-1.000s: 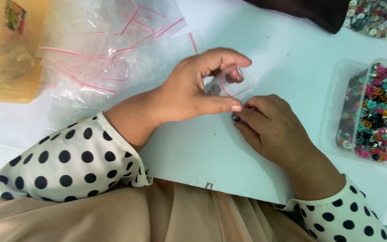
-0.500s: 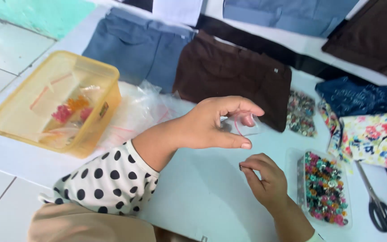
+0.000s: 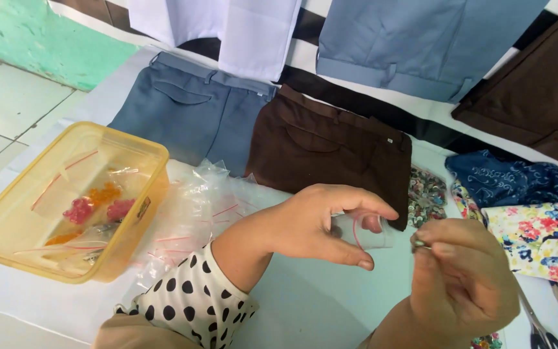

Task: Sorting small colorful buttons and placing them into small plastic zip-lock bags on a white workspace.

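Your right hand (image 3: 463, 278) is nearest the camera, low right, fingers bunched, thumb and forefinger pinching a small dark button (image 3: 417, 244) at their tips. Just left of it, your left hand (image 3: 321, 223) grasps a small clear bag (image 3: 366, 231) with a red seal line, thumb below and fingers curled over the top; the button sits just beside the bag's right edge, whether touching you cannot tell. Both are raised above the white table (image 3: 305, 304). Your polka-dot sleeve (image 3: 192, 304) runs down-left. Left of it, a heap of clear bags (image 3: 192, 220), then a yellow tub (image 3: 66, 200) holding filled bags. Right: floral cloth (image 3: 537, 242), a bag of mixed buttons (image 3: 426, 194). Farther back lie brown trousers (image 3: 327, 145) and blue trousers (image 3: 195, 116).
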